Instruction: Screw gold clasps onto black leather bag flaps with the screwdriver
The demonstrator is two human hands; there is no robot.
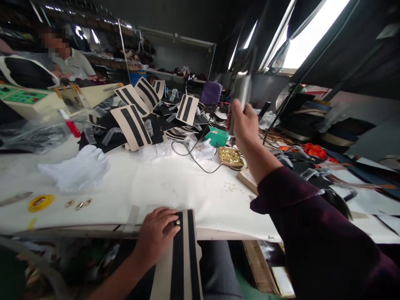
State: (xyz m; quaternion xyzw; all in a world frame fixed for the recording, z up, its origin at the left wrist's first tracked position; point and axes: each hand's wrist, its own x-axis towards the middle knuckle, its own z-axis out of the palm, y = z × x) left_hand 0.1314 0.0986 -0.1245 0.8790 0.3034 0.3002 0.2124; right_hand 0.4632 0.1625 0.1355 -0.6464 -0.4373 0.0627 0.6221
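A beige panel with black stripes (186,250) lies over my lap, its top end at the table edge. My left hand (158,233) rests on its upper left part, fingers bent around a small round gold-coloured piece (178,222) on a black stripe. Whether the fingertips grip that piece is too small to tell. Raised above the table at the right, my right hand (244,121) is wrapped round a dark electric tool (242,89), which is blurred and points down. Below the tool stands a small box of gold-coloured pieces (230,157).
Striped panels (131,125) are piled at the back. A crumpled white cloth (76,168), yellow tape roll (41,203) and metal rings (83,204) lie left. Black cable (203,168) curves across the table. A person (73,62) sits far left. Scraps and orange material (314,151) lie right.
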